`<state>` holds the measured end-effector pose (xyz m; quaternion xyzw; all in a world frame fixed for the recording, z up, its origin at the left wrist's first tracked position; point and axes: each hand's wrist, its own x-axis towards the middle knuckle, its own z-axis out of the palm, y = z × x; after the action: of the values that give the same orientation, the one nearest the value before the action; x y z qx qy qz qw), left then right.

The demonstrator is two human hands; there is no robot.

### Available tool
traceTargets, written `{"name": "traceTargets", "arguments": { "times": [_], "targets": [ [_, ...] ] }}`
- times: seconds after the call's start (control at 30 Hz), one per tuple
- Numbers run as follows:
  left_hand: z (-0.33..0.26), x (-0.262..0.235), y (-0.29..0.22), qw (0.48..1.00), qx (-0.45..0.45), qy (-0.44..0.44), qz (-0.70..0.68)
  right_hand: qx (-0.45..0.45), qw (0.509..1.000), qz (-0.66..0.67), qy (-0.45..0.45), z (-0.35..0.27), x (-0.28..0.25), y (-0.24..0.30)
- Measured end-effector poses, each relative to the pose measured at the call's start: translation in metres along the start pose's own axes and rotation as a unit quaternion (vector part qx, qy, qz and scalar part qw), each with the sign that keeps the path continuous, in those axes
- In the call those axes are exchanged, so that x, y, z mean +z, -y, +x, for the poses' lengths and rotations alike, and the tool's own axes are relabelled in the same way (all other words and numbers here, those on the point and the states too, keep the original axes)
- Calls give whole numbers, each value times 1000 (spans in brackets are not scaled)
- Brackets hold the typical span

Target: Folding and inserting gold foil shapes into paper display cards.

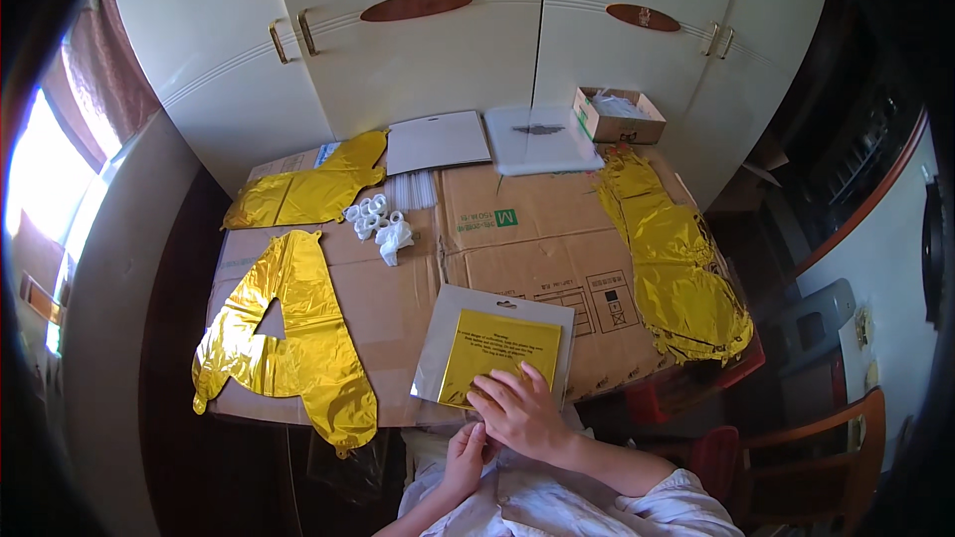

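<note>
A clear plastic bag [435, 353] with a hang hole at its top lies at the table's front edge. Inside it is a folded gold foil sheet [477, 328] with dark print showing through. My right hand [522, 416] rests on the lower part of the bag, fingers stretched out and spread, gripping nothing. Just below, my left hand [466, 459] is closed in a pinch at the bag's lower edge; its fingertips are partly hidden, and it seems to hold the plastic there. To the left lies a flat gold foil balloon [333, 358] shaped like a letter A.
Another gold foil balloon [298, 194] lies far left, and a pile of them [676, 283] at right. White tape-like rings [368, 214], a white board [438, 142], a translucent sheet [542, 144] and a small carton [622, 124] sit farther back. A wooden chair [865, 447] stands at right.
</note>
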<state>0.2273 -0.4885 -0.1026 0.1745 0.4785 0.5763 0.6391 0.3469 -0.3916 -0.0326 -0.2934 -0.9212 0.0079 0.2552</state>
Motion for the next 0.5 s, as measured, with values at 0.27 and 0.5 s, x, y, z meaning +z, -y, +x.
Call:
{"name": "traceTargets", "arguments": {
  "times": [0.27, 0.5],
  "targets": [
    [0, 2, -10, 1000, -7, 22, 6, 31, 999, 14, 13, -7, -12, -12],
    [0, 3, -12, 998, -9, 45, 36, 12, 1000, 14, -8, -7, -7, -15]
  ]
}}
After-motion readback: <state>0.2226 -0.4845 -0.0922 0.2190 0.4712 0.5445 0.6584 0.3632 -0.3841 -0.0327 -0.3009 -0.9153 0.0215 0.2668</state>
